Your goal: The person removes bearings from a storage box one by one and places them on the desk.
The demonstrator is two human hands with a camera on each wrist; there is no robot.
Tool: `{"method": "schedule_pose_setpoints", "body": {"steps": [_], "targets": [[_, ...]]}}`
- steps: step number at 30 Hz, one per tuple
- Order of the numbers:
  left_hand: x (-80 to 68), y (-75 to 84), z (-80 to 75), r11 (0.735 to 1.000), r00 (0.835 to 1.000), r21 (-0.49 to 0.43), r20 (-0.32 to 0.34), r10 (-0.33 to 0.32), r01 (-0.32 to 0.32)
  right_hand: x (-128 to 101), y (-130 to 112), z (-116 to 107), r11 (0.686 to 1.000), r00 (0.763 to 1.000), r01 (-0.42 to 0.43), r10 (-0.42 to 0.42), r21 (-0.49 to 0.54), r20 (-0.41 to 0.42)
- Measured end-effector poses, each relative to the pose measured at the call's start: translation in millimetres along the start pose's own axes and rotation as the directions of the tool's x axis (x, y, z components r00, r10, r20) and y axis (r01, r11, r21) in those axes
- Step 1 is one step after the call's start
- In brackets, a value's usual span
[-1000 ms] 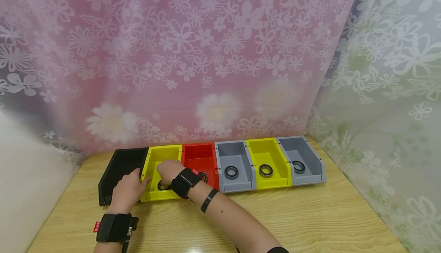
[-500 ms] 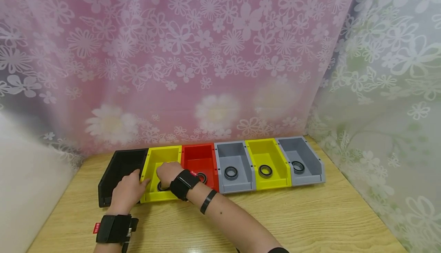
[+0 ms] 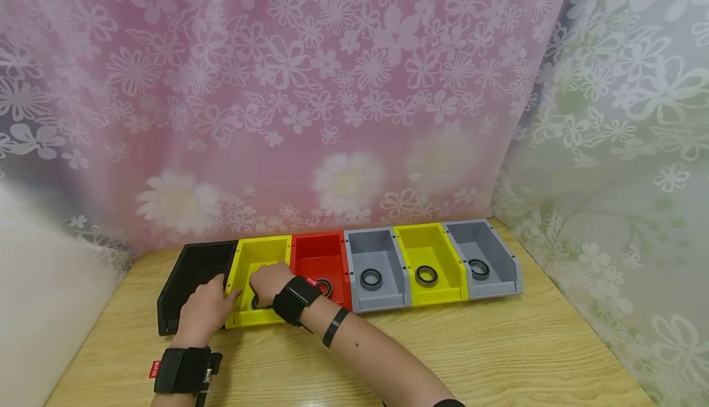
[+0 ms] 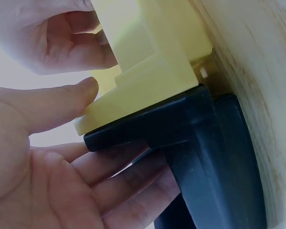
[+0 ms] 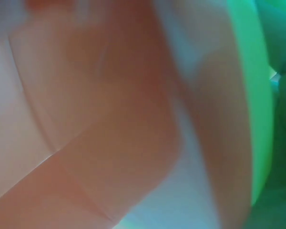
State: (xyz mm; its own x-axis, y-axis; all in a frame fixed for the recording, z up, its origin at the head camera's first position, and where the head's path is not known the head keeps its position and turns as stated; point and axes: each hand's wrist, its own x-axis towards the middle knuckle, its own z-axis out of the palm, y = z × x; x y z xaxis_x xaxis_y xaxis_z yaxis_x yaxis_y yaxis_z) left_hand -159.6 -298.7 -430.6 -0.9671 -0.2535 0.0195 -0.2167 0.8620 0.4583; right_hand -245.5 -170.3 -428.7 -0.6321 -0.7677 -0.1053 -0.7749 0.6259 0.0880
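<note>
My left hand (image 3: 205, 308) pinches the adjoining walls of the black bin (image 4: 205, 157) and the yellow bin (image 4: 148, 81). Its thumb lies on the yellow side while the other fingers reach inside the black one, as the left wrist view shows. Over the front of that yellow bin is my right hand (image 3: 270, 282), fingers bent downward. Beside it, a ring-shaped bearing (image 3: 255, 302) shows partly, the rest covered by the hand. In the right wrist view, skin fills most of the blurred picture, so I cannot tell whether those fingers hold the bearing.
Right of the yellow bin stand a red bin (image 3: 318, 250), a grey bin (image 3: 376, 241), another yellow bin (image 3: 423, 241) and a second grey bin (image 3: 479, 241), each with one bearing. The wooden table (image 3: 498, 358) extends in front; a floral curtain (image 3: 343, 117) hangs behind.
My right hand has shifted slightly left and down within the yellow bin. The left hand keeps its place at the bin walls.
</note>
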Motion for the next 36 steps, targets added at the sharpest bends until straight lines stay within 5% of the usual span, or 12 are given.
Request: {"method": "schedule_pose_setpoints", "body": {"steps": [27, 36], "targets": [[1.0, 0.1, 0.3, 1.000, 1.000, 0.005, 0.006, -0.019, 0.019, 10, -11, 15, 0.989, 0.994, -0.104, 0.099, -0.107, -0.049], [1.9, 0.1, 0.6, 1.000, 1.000, 0.002, 0.014, -0.028, 0.028, 1, -2, -3, 0.996, 0.998, -0.048, 0.050, 0.074, -0.027]]}}
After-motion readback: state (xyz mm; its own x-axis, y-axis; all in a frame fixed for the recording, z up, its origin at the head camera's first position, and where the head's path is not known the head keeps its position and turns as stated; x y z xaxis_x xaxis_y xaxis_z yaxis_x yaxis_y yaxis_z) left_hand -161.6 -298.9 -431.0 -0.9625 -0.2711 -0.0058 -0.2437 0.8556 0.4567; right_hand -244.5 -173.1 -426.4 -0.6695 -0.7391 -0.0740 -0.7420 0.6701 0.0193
